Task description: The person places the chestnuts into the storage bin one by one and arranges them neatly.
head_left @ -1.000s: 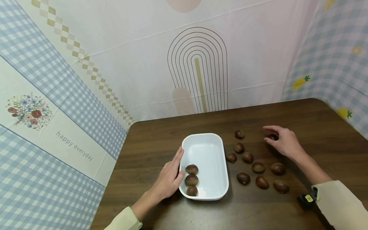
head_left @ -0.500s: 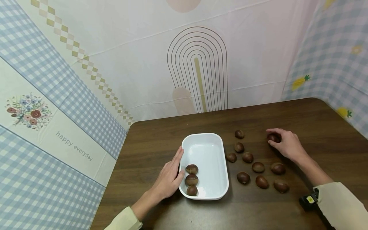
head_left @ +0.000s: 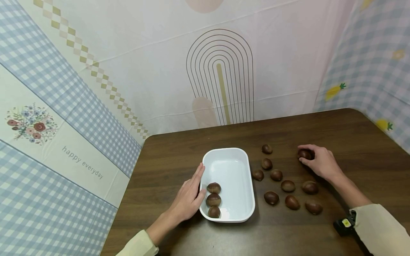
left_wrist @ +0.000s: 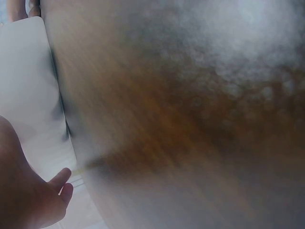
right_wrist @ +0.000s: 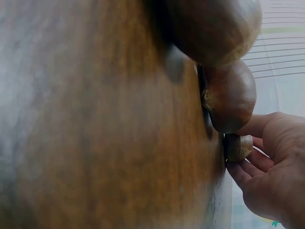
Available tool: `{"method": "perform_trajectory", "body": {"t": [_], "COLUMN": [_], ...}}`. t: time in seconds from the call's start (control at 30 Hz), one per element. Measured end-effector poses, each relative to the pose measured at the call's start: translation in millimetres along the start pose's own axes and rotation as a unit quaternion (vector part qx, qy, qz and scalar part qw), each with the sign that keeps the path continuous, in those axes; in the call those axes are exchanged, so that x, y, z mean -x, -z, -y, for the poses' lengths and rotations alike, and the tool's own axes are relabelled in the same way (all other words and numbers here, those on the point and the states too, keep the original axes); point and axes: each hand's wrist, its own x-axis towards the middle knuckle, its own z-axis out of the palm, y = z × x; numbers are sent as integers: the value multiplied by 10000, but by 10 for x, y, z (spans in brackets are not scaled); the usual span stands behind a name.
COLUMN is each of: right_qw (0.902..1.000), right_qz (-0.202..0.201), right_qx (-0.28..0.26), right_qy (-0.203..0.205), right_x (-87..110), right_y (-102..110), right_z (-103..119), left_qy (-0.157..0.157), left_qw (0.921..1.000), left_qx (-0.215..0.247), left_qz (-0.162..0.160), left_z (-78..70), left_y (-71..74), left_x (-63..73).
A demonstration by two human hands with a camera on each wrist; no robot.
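A white rectangular dish (head_left: 229,170) stands mid-table with three brown chestnuts (head_left: 213,200) in a column along its left side. My left hand (head_left: 187,197) rests against the dish's left wall, its fingers straight along the rim. To the right, my right hand (head_left: 320,161) pinches a chestnut (head_left: 304,154) between thumb and fingers at the table surface. In the right wrist view the fingers curl round that chestnut (right_wrist: 237,148), with two larger-looking chestnuts nearer the camera. The left wrist view shows part of the left hand (left_wrist: 33,191) beside the dish (left_wrist: 28,71).
Several loose chestnuts (head_left: 288,186) lie between the dish and my right arm, one (head_left: 257,175) close to the dish's right wall. The dark wooden table (head_left: 179,153) ends at a patterned cloth backdrop (head_left: 153,71) behind and at the sides.
My right hand has shifted slightly right and its fingers have closed in on the far-right chestnut. The left hand and the dish have stayed in place.
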Motion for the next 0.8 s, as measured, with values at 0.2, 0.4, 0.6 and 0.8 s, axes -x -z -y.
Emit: {"method": "perform_trajectory", "body": {"t": [0.2, 0.4, 0.6, 0.8], "right_qw": [10000, 10000, 10000, 9999], "right_qz": [-5, -13, -36, -139], "right_qx": [-11, 18, 30, 1], "right_qy": [-32, -27, 9, 81], "right_x": [3, -2, -20, -51], "right_y": [-1, 4, 16, 28], "right_z": [-3, -1, 1, 29], "left_qy": [24, 16, 3, -2], "left_qw": [10000, 10000, 10000, 10000], "left_qx": [-2, -10, -2, -3], "left_qz": [12, 10, 8, 3], "left_z": [0, 3, 2, 1], "left_y": [-3, -9, -8, -8], "left_x": [0, -3, -4, -7]}}
